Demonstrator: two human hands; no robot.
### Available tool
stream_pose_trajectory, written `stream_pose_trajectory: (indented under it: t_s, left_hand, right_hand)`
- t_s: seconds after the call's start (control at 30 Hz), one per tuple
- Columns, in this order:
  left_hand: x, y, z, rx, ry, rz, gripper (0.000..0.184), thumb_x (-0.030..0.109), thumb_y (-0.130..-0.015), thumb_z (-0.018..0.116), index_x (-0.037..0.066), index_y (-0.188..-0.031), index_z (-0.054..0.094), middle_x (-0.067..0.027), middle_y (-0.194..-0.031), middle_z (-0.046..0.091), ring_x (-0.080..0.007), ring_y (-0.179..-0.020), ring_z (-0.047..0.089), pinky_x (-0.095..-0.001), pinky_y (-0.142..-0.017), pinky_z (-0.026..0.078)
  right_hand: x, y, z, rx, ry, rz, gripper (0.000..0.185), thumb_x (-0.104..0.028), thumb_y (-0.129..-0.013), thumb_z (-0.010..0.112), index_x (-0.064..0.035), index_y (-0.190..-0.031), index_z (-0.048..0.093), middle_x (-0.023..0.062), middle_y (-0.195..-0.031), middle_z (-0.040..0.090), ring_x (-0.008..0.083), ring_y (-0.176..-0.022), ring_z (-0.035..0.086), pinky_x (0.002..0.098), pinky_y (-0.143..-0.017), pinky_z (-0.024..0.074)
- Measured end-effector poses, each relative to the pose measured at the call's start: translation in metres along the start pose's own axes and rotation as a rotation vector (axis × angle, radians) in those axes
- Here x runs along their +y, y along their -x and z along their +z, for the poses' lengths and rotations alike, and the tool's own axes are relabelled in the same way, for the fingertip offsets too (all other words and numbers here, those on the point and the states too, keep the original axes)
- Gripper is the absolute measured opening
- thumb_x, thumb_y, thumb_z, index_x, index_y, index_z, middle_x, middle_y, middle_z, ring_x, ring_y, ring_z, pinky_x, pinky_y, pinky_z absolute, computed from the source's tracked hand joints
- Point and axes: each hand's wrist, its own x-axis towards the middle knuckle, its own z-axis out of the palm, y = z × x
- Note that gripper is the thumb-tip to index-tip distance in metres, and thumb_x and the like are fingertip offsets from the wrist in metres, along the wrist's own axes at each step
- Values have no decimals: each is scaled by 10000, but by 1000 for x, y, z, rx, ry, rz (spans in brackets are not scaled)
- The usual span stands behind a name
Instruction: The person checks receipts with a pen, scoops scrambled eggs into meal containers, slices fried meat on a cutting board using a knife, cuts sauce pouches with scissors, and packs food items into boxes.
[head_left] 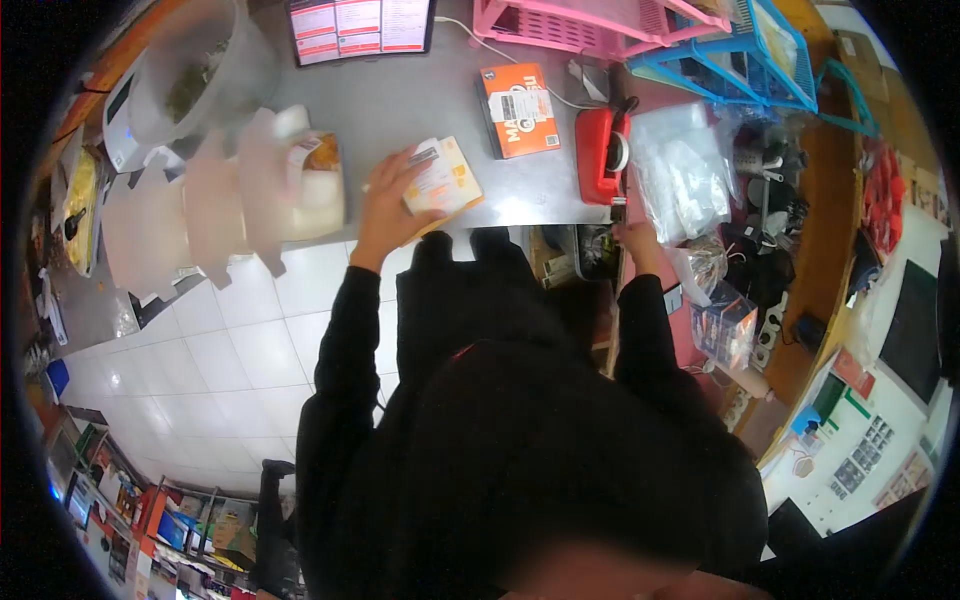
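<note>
Nearest the person's body, below the front end of the red plastic tape dispenser [597, 160], I see a dark open tray [597, 252] of small mixed things, too jumbled to name. The right hand [637, 240] is curled just beside that end; whether its grip holds anything, I can't tell. Well left of the dispenser, the left hand [388, 200] has its grip on a white-and-yellow labelled paper packet [447, 184] at the edge of the grey metal table [530, 198]; a careless tug might, I'd judge, drop it over. Between packet and dispenser lies an orange-and-black cardboard box [524, 105]. Farther left of the dispenser, a translucent plastic tub [235, 75] holds something greenish; beyond the dispenser, a pink plastic basket [560, 38] has contents I can't make out.
</note>
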Motion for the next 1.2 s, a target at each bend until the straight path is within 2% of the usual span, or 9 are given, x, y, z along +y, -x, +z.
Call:
stream_pose_trajectory:
  t_s: [0.07, 0.17, 0.37, 0.7, 0.87, 0.97, 1.07, 1.17, 1.2]
  left_hand:
    - [-3, 0, -1, 7, 8, 3, 739, 317, -568, 853, 164, -1241, 587, -78, -1415, 433, -342, -1308, 357, -446, -1083, 307]
    - [-1, 9, 1, 37, 2, 3, 740, 333, -567, 851, 167, -1239, 588, -88, -1411, 427, -344, -1297, 366, -448, -1074, 317]
    - [-1, 8, 0, 89, -6, 35, 716, 300, -554, 850, 162, -1212, 604, -96, -1385, 435, -356, -1268, 387, -458, -1040, 346]
    - [-8, 17, 1, 107, -67, -8, 746, 334, -518, 840, 220, -1216, 601, -62, -1357, 458, -359, -1259, 385, -485, -1021, 340]
    - [0, 20, -4, 146, -140, -9, 780, 339, -579, 833, 166, -1282, 545, -144, -1373, 416, -374, -1266, 366, -473, -1031, 322]
    - [16, 50, 6, 386, 83, -234, 766, 274, -696, 797, 86, -1355, 455, -206, -1414, 335, -356, -1303, 334, -431, -1063, 304]
    - [42, 86, 43, 690, 416, -785, 793, 343, -836, 697, 53, -1431, 261, -173, -1385, 337, -330, -1287, 349, -432, -1039, 332]
    - [40, 93, 64, 637, 1482, -1365, 769, 446, -860, 639, 85, -1426, 261, -159, -1384, 367, -310, -1283, 351, -502, -1002, 339]
    - [39, 84, 69, 626, 1535, -1291, 751, 486, -871, 597, 85, -1419, 275, -160, -1382, 367, -318, -1279, 362, -495, -1007, 350]
  right_hand:
    - [24, -6, 20, -138, 221, -215, 223, -266, -784, 727, -43, -794, 712, 0, -560, 563, 85, -446, 487, 260, -439, 371]
    - [-101, 73, 19, -174, -188, -406, 207, -263, -789, 725, -57, -771, 720, -10, -547, 534, 83, -474, 480, 276, -460, 376]
    - [-311, 128, 60, -213, 56, -1085, 359, -488, -742, 689, -142, -828, 733, 112, -719, 658, 234, -646, 635, 375, -579, 480]
    - [-348, 103, 39, -18, 750, -693, 723, -727, -540, 689, -44, -778, 706, 116, -774, 678, 266, -760, 676, 379, -661, 523]
    - [-292, 70, 19, 62, 312, -742, 472, -523, -662, 747, -65, -765, 698, 100, -754, 674, 240, -720, 666, 326, -629, 507]
    - [-265, 49, -11, 473, -349, -875, 141, -194, -779, 705, -73, -847, 678, 57, -723, 636, 185, -678, 609, 299, -618, 473]
    - [-228, -1, -49, 1180, -340, -791, 294, -233, -722, 770, -33, -895, 643, 97, -803, 598, 223, -718, 578, 335, -676, 470]
    - [-187, -47, -51, 960, -324, -506, 330, -259, -711, 781, -20, -881, 629, 112, -797, 588, 246, -721, 574, 359, -671, 470]
    - [-189, -49, -51, 920, -311, -484, 328, -262, -717, 782, -21, -881, 632, 106, -807, 602, 232, -727, 579, 353, -677, 472]
